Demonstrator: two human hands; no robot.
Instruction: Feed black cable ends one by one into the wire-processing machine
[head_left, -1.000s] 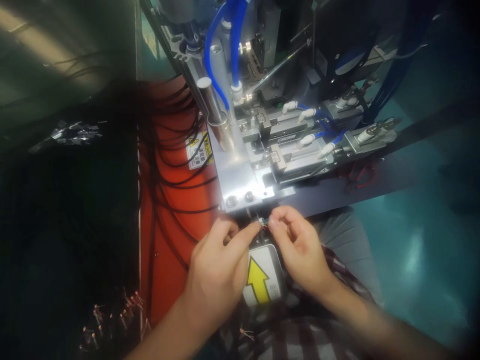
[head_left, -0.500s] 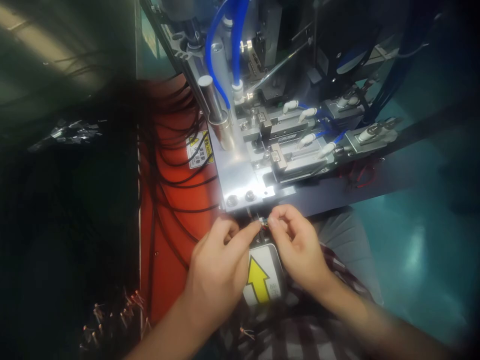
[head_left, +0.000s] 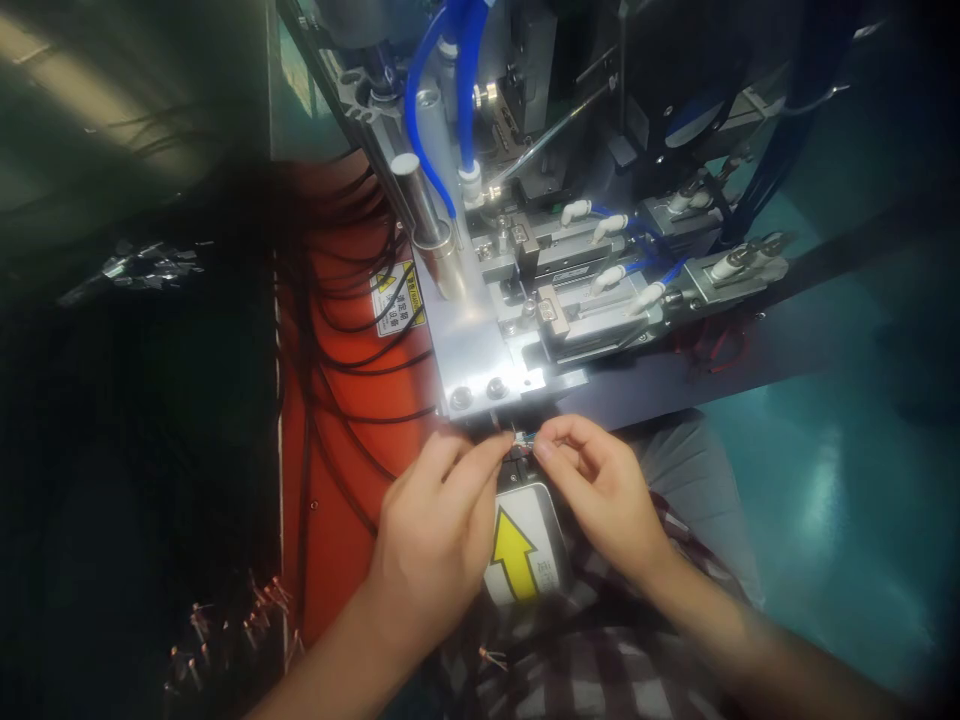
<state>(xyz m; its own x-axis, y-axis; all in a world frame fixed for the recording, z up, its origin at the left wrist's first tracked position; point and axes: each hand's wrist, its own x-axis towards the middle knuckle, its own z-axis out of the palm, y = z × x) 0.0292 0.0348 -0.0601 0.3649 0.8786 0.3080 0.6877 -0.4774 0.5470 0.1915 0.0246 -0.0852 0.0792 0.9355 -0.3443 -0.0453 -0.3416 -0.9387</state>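
Just below the front edge of a metal machine plate [head_left: 476,350], my two hands meet at a small connector with thin wires [head_left: 522,440]. My left hand [head_left: 442,520] has thumb and forefinger pinched at its left end. On the right side, the thumb and forefinger of my right hand [head_left: 600,490] close on the thin wires. Under the fingertips is a dark fixture, partly hidden by them. A white label with a yellow arrow [head_left: 516,555] lies nearer to me, between my wrists.
Black cables cross an orange-red surface [head_left: 337,580] at the left, beside a warning label [head_left: 400,298]. Wire ends [head_left: 199,625] stick out at the lower left. Metal cylinders with white fittings [head_left: 607,280] and blue tubes [head_left: 466,90] fill the upper middle. Shiny pieces [head_left: 150,265] lie far left.
Both hands remain at the fixture. My left fingertips have shifted slightly left, and more of the connector and wires shows between the hands. The view has moved slightly.
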